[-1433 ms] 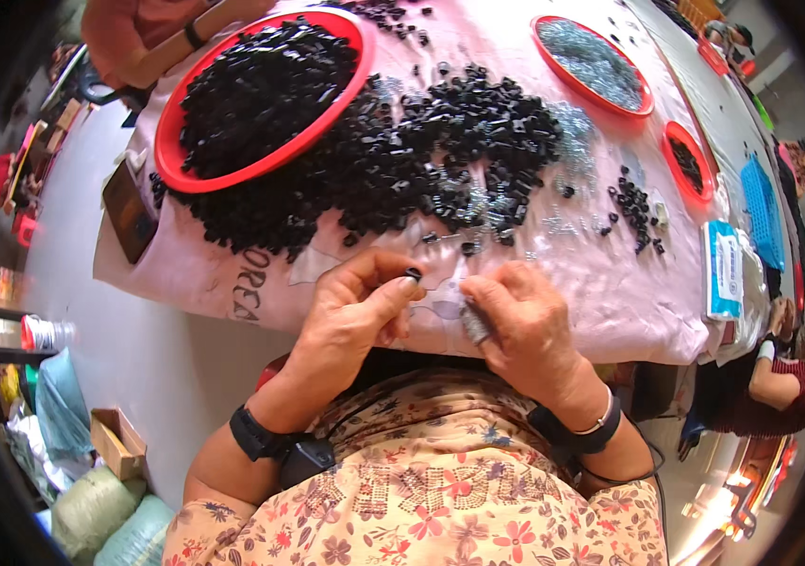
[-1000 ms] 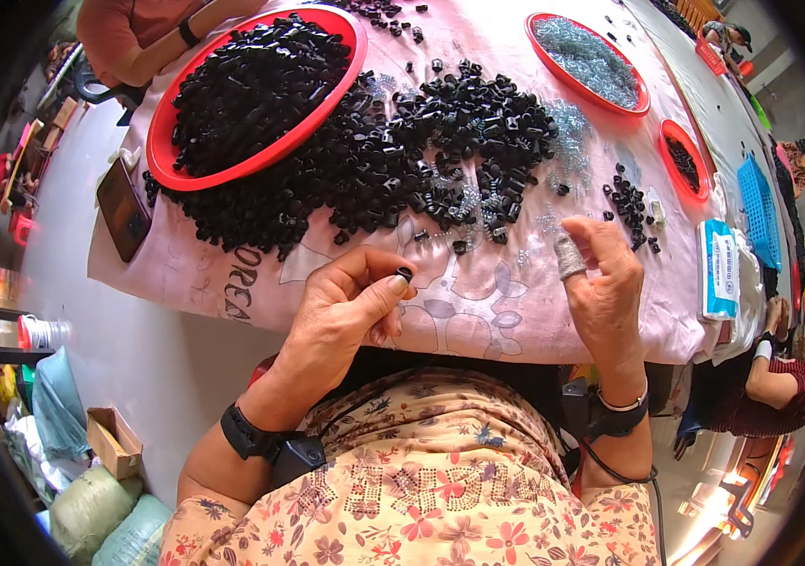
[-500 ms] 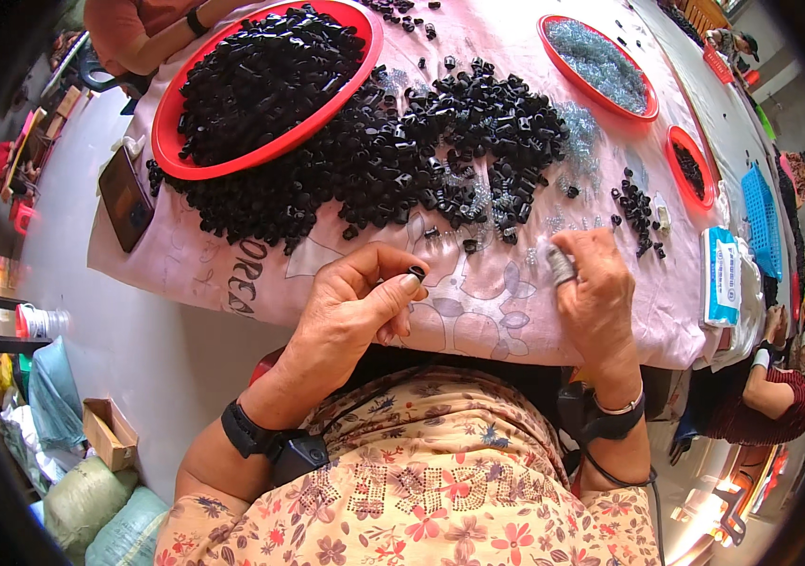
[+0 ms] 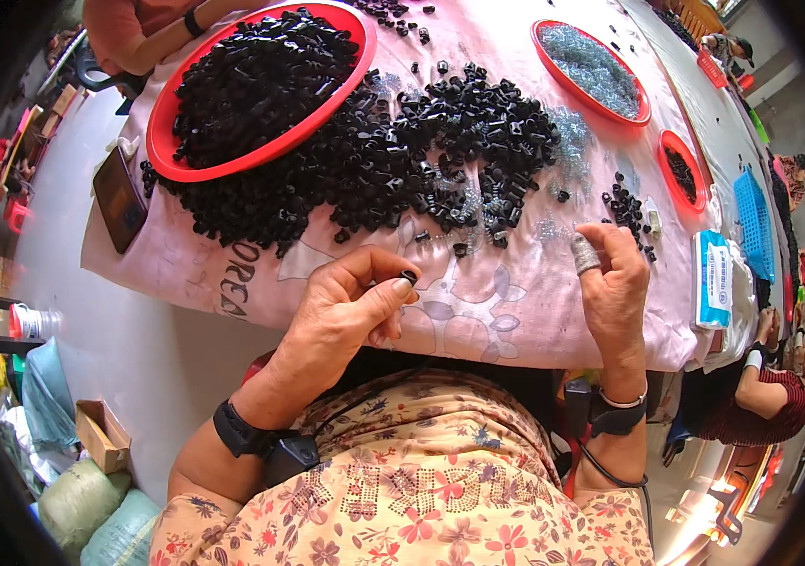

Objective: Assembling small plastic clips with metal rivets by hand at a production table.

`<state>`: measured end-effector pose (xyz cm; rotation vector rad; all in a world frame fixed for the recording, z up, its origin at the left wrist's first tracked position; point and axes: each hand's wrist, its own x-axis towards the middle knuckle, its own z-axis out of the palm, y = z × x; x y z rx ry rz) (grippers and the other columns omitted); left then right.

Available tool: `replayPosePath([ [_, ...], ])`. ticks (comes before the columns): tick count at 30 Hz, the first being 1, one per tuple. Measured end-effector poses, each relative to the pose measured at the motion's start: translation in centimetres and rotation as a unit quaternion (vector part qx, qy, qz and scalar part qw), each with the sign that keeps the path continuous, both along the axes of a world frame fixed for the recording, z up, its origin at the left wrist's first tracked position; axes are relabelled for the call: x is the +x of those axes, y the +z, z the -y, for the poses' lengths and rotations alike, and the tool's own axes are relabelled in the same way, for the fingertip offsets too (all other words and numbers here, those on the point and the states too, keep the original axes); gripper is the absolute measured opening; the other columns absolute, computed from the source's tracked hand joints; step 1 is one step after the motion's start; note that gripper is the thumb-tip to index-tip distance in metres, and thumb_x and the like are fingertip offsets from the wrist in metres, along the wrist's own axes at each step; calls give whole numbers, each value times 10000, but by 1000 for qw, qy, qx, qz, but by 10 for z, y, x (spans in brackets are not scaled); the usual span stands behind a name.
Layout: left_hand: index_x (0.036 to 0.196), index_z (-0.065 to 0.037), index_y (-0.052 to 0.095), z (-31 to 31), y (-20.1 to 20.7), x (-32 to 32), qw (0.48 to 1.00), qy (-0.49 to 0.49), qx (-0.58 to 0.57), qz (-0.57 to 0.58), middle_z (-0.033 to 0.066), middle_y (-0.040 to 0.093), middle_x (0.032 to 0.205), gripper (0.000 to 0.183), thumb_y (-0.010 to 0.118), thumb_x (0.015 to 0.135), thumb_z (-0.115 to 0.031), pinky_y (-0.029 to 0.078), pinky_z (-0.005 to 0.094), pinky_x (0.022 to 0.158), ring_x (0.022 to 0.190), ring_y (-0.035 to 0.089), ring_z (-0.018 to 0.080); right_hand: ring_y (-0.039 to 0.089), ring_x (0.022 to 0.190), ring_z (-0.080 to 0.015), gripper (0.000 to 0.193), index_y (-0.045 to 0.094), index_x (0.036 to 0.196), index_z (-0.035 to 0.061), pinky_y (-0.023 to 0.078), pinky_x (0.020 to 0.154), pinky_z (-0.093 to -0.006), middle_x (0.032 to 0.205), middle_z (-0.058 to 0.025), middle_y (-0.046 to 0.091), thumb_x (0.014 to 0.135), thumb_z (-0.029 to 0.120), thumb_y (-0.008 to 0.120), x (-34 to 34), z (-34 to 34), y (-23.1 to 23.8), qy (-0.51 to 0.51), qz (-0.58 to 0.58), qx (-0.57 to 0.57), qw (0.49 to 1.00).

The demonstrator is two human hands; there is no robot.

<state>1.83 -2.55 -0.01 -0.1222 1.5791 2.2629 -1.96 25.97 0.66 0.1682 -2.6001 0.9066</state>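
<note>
My left hand (image 4: 350, 302) pinches a small black plastic cap (image 4: 408, 277) between thumb and forefinger, just above the near edge of the cloth. To its right, my right hand (image 4: 614, 283) is low over the cloth with fingers curled in. One digit has a pale wrap (image 4: 586, 253) round it. What its fingertips hold, if anything, is too small to make out. A few loose clear springs (image 4: 550, 229) lie beside them. Beyond both hands spreads a heap of black plastic caps (image 4: 478, 123), with more small springs (image 4: 572, 141) at its right side.
A large red tray (image 4: 362, 66) of black parts stands far left, by a phone (image 4: 119, 203). Red trays of springs (image 4: 591, 71) and dark bits (image 4: 680, 170) are at right, near a blue-white packet (image 4: 712, 280) and blue basket (image 4: 754, 222). Other people sit around.
My right hand has moved slightly right, and its fingers have shifted over the cloth near the springs. The left hand keeps its pinch on the black cap.
</note>
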Motion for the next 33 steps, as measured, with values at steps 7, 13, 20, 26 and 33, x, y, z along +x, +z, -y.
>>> replayPosePath([
  [7, 1071, -20, 620, 1, 1, 1, 1000, -2, -14, 4, 59, 668, 876, 169, 596, 947, -131, 412, 163, 500, 611, 565, 37, 604, 759, -294, 266, 650, 966, 0, 491, 678, -351, 858, -144, 611, 737, -107, 569, 3, 6, -1, 29, 17, 24, 999],
  [13, 1071, -23, 621, 1, 1, 0, 1000, -3, -12, -3, 57, 671, 883, 168, 600, 947, -135, 406, 158, 497, 610, 566, 31, 608, 764, -305, 277, 652, 1002, 21, 493, 674, -358, 877, -141, 617, 746, -77, 612, 9, 29, 3, 90, 59, -36, 994],
  [20, 1069, -28, 623, 0, 4, 1, 1000, -6, -13, 9, 51, 672, 886, 175, 612, 944, -150, 398, 154, 497, 607, 562, 29, 596, 797, -321, 375, 647, 1084, 65, 494, 689, -400, 876, -144, 575, 732, -53, 591, 12, 52, -1, 179, 17, 76, 981],
  [26, 1062, -25, 623, 1, 6, 1, 1000, -13, -16, 4, 47, 670, 886, 180, 616, 942, -159, 404, 160, 509, 612, 558, 28, 604, 740, -281, 333, 650, 1084, 53, 495, 661, -369, 890, -131, 599, 772, -52, 595, 0, 23, -7, 55, 17, 39, 998],
  [33, 1061, -26, 625, 1, 4, 0, 1000, -13, -8, 4, 39, 668, 884, 183, 618, 940, -163, 401, 158, 513, 621, 554, 25, 612, 785, -305, 349, 653, 1067, 49, 496, 690, -378, 900, -142, 598, 748, -82, 603, 10, 45, -5, 111, -5, 5, 994],
])
